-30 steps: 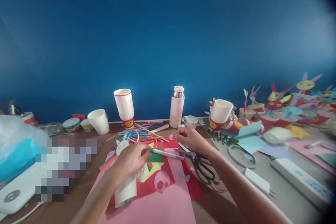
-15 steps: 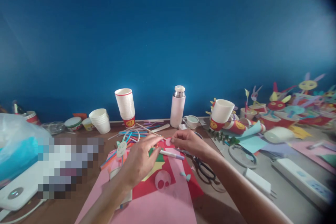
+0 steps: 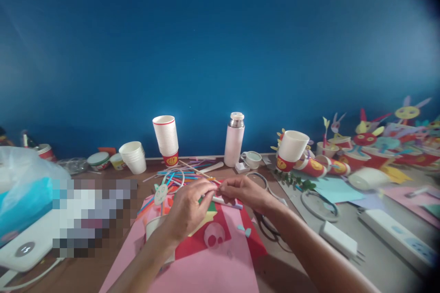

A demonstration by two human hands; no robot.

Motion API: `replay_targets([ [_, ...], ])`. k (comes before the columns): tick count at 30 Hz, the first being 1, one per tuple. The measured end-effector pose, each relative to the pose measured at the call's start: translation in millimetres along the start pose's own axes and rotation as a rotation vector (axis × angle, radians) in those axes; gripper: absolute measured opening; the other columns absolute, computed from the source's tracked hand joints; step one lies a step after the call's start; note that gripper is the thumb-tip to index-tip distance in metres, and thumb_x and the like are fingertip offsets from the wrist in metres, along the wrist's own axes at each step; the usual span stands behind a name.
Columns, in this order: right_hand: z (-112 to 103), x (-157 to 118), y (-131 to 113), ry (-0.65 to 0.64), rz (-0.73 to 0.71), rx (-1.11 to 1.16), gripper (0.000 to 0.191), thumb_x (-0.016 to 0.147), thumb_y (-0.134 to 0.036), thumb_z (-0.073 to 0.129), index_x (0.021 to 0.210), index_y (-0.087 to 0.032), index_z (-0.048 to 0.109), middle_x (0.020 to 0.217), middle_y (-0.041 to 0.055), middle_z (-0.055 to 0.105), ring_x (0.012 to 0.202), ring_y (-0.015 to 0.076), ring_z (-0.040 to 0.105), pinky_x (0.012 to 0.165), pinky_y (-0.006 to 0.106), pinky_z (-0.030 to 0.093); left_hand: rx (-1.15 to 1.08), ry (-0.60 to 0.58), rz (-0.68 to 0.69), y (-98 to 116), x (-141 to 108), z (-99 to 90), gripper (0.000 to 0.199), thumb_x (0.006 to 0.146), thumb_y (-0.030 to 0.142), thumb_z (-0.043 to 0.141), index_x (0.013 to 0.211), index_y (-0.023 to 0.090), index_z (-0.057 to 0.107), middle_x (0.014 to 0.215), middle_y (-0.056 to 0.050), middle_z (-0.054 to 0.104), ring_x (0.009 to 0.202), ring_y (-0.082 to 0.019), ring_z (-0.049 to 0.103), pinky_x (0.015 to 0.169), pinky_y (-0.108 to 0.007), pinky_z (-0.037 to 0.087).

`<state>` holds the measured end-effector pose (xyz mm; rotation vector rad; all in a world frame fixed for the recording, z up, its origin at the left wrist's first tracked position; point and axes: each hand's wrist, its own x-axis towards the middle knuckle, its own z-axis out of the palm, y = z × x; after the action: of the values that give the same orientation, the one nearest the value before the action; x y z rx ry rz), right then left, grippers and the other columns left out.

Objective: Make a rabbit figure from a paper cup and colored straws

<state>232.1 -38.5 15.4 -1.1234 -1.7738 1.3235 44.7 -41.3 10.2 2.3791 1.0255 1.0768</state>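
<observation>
My left hand [image 3: 193, 205] and my right hand [image 3: 243, 192] meet fingertip to fingertip over the middle of the worktop. Both are closed in a pinch; whatever lies between the fingertips is too small or hidden to make out. Just below them a white marker with a purple cap [image 3: 228, 202] rests on red paper [image 3: 240, 219]. A pink paper circle with two holes [image 3: 213, 236] lies nearer to me, beside small light-blue paper scraps [image 3: 244, 230]. Left of my left hand stands a pale paper face on a stick [image 3: 161, 193], by a white cup [image 3: 153, 224] partly covered by my wrist.
Pink paper [image 3: 213, 274] spreads in front. Behind are coloured sticks [image 3: 182, 175], a tall cup stack [image 3: 165, 135] and a pink thermos [image 3: 234, 139]. Scissors [image 3: 266, 226] lie partly under my right forearm. Rightward are a tape ring [image 3: 319, 206], charger [image 3: 338, 239], power strip [image 3: 395, 233] and paper-cup animals [image 3: 371, 142].
My fingertips have come together, and the pink paper disc seen at my right fingertips is now hidden. The view has shifted slightly.
</observation>
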Motion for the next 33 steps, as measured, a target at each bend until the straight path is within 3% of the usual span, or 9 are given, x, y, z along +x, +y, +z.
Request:
replay_targets([
  [2, -16, -3, 2, 0.012, 0.03, -0.259, 0.027, 0.08, -0.037, 0.048, 0.081, -0.016, 0.065, 0.064, 0.0001, 0.06, 0.056, 0.0106, 0.051, 0.051, 0.02, 0.035, -0.074, 0.034, -0.088, 2, 1, -2.6, 0.019, 0.084, 0.026, 0.046, 0.083, 0.021, 0.065, 0.082, -0.003, 0.068, 0.078, -0.016, 0.061, 0.073, -0.026, 0.045],
  [5, -43, -5, 13, 0.168, 0.138, -0.893, 0.018, 0.076, -0.026, 0.049, 0.08, -0.021, 0.066, 0.076, 0.0009, 0.065, 0.069, 0.014, 0.057, 0.059, 0.021, 0.037, -0.271, 0.053, -0.269, 6, 2, -7.3, 0.019, 0.082, 0.03, 0.048, 0.077, 0.019, 0.063, 0.072, -0.001, 0.066, 0.066, -0.014, 0.06, 0.062, -0.023, 0.045],
  [8, -59, -4, 34, 0.194, 0.244, -1.022, 0.013, 0.067, -0.022, 0.056, 0.073, -0.02, 0.067, 0.074, 0.0045, 0.066, 0.069, 0.0192, 0.059, 0.058, 0.025, 0.036, -0.45, 0.078, -0.396, 7, 4, -10.1, 0.019, 0.08, 0.033, 0.051, 0.077, 0.018, 0.061, 0.068, -0.001, 0.064, 0.059, -0.013, 0.058, 0.054, -0.022, 0.042],
  [15, -64, 0, 63, 0.171, 0.278, -1.105, 0.006, 0.065, -0.022, 0.06, 0.068, -0.02, 0.065, 0.073, 0.005, 0.065, 0.07, 0.0219, 0.061, 0.059, 0.027, 0.036, -0.629, 0.08, -0.461, 5, 7, -9.4, 0.019, 0.078, 0.033, 0.054, 0.073, 0.016, 0.06, 0.066, -0.001, 0.063, 0.055, -0.011, 0.054, 0.05, -0.02, 0.038],
  [18, -66, 1, 56, 0.201, 0.254, -1.102, 0.008, 0.07, -0.023, 0.057, 0.07, -0.018, 0.064, 0.072, 0.0067, 0.065, 0.07, 0.0225, 0.06, 0.06, 0.027, 0.037, -0.683, 0.096, -0.485, 4, 8, -7.5, 0.018, 0.077, 0.033, 0.055, 0.074, 0.016, 0.059, 0.066, -0.001, 0.062, 0.054, -0.01, 0.055, 0.049, -0.021, 0.039],
  [24, -51, -4, 24, 0.24, 0.051, -0.951, 0.023, 0.088, -0.033, 0.038, 0.098, -0.019, 0.054, 0.083, 0.0029, 0.062, 0.074, 0.0149, 0.057, 0.064, 0.023, 0.038, -0.741, 0.129, -0.565, 4, 9, -3.2, 0.017, 0.075, 0.031, 0.057, 0.074, 0.014, 0.06, 0.064, -0.001, 0.062, 0.055, -0.011, 0.056, 0.049, -0.021, 0.04],
  [27, -32, -7, 9, 0.207, -0.109, -0.576, 0.023, 0.089, -0.035, 0.036, 0.095, -0.018, 0.052, 0.076, 0.0003, 0.058, 0.066, 0.0121, 0.052, 0.059, 0.021, 0.038, -0.731, 0.157, -0.604, 6, 9, -2.9, 0.018, 0.073, 0.032, 0.058, 0.075, 0.014, 0.062, 0.062, -0.001, 0.063, 0.056, -0.012, 0.056, 0.049, -0.021, 0.04],
  [29, -19, -7, 3, 0.144, -0.124, -0.34, 0.024, 0.09, -0.035, 0.035, 0.098, -0.018, 0.051, 0.073, -0.0006, 0.057, 0.061, 0.0106, 0.051, 0.055, 0.02, 0.038, -0.713, 0.181, -0.623, 7, 9, -3.4, 0.019, 0.073, 0.032, 0.057, 0.076, 0.014, 0.064, 0.061, 0.0, 0.064, 0.055, -0.011, 0.055, 0.049, -0.021, 0.04],
  [33, -1, -3, -1, 0.167, -0.126, -0.104, 0.029, 0.09, -0.038, 0.037, 0.102, -0.017, 0.052, 0.064, -0.0027, 0.052, 0.054, 0.0089, 0.047, 0.05, 0.019, 0.037, -0.666, 0.218, -0.667, 8, 9, -4.0, 0.021, 0.073, 0.032, 0.056, 0.077, 0.014, 0.065, 0.059, 0.0, 0.064, 0.051, -0.011, 0.054, 0.047, -0.02, 0.039],
])
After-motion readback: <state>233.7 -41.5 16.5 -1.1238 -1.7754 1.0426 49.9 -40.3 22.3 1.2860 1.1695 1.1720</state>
